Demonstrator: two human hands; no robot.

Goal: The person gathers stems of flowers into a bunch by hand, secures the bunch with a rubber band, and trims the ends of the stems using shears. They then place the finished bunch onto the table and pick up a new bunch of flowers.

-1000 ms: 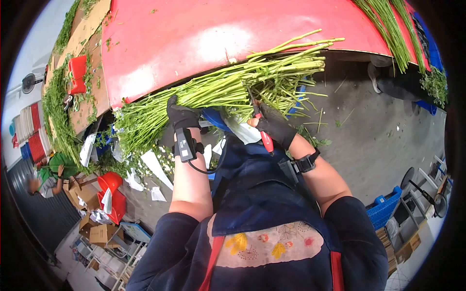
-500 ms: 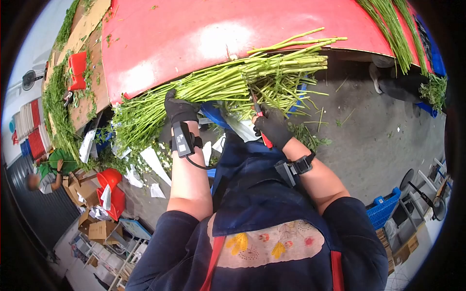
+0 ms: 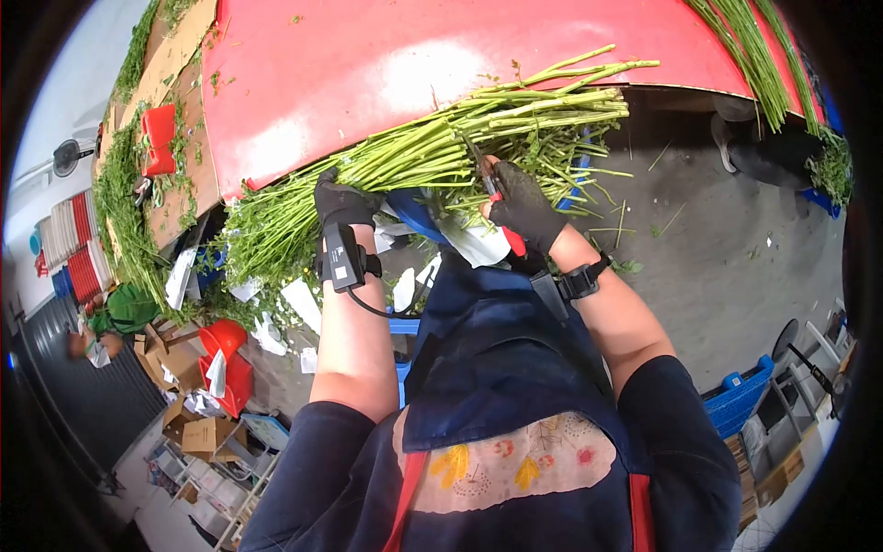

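Observation:
A thick bunch of green stems (image 3: 414, 147) lies along the near edge of the red tabletop (image 3: 322, 64), leafy ends to the left and cut ends to the right. My gloved left hand (image 3: 346, 201) is closed around the bunch left of its middle. In my gloved right hand (image 3: 526, 207) is a pair of pruning shears (image 3: 492, 189) with red handles; their dark blades point up into the underside of the stems. Short stem pieces and leaves (image 3: 552, 166) hang below the bunch beside the blades.
More long stems (image 3: 736, 55) lie at the table's right end, near a person's shoe (image 3: 723, 143). On the left are a red plastic holder (image 3: 158, 138) and leafy cuttings (image 3: 120, 202). A blue crate (image 3: 740, 397) stands lower right; a red stool (image 3: 225, 363) and cardboard boxes (image 3: 202, 437) sit lower left.
My right hand has risen slightly and turned, with the shears' blades higher against the stems. My left hand keeps its hold on the bunch. The whole view has shifted a little.

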